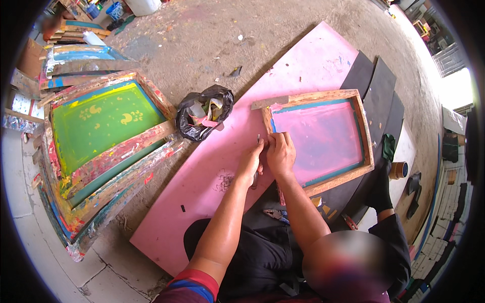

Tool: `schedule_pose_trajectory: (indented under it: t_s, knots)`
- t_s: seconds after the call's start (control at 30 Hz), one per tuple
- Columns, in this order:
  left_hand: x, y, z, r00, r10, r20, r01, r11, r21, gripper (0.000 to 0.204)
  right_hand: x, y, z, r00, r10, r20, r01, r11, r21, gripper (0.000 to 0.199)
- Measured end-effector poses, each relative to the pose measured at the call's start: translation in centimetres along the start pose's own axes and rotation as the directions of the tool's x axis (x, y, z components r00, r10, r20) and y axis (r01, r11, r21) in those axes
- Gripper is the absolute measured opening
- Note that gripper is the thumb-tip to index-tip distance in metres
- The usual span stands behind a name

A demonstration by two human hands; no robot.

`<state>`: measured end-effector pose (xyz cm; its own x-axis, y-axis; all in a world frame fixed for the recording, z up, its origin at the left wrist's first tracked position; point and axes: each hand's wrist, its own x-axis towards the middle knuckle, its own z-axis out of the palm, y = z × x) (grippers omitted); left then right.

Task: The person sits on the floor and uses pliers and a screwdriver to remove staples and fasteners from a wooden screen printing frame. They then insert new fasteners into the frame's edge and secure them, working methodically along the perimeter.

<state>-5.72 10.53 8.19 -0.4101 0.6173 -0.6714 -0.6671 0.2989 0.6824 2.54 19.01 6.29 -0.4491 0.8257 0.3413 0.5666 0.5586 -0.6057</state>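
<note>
My left hand (251, 162) is closed around a slim tool (253, 182) with a dark handle; a small metallic tip shows above the thumb. Right beside it, my right hand (281, 154) is curled at the left bar of a wooden screen-printing frame (333, 188), its fingertips partly hidden. Pinkish mesh with a teal border fills this frame. Across its upper left corner lies a flat strip (270, 102). Under my hands is a pink board (202, 202), and the frame rests partly on it and partly on dark sheets (376, 96).
A black plastic bag (182, 118) of scraps stands left of the frame. Paint-stained screens (101, 129) are stacked at the left. Pliers (275, 215) lie near my lap. To the right are a roll of brown tape (398, 170), a dark green cloth (388, 146) and a black-covered limb (379, 194).
</note>
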Motion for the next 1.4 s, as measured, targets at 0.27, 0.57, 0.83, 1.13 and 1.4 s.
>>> schedule_pose_trajectory:
  t_s: [0.27,0.57,0.83,1.13,1.4]
  knots:
    - [0.5,-0.4,-0.4,0.999,-0.033,-0.022,0.034,0.998,0.056,0.042,2.5,0.6,-1.8,0.934,0.249,0.257,-0.246,0.968,-0.044,0.023]
    - [0.6,-1.0,-0.8,0.995,0.084,0.049,-0.092,0.98,0.177,0.022,3.9,-0.5,-4.8,0.805,0.306,0.507,-0.228,0.95,-0.212,0.03]
    - [0.3,0.2,-0.2,0.99,0.138,-0.03,-0.133,0.981,0.139,0.033,0.4,-0.3,-3.5,0.913,0.218,0.345,-0.16,0.969,-0.189,0.021]
    - [1.6,-1.6,0.0,0.975,0.215,-0.063,-0.21,0.975,0.079,0.038,-2.4,-2.6,-4.4,0.922,0.261,0.286,-0.286,0.957,0.046,0.022]
    - [-0.5,0.4,0.8,0.982,0.18,-0.057,-0.188,0.963,-0.192,0.047,-5.9,-4.2,-6.1,0.949,0.17,0.266,-0.201,0.975,0.095,0.032]
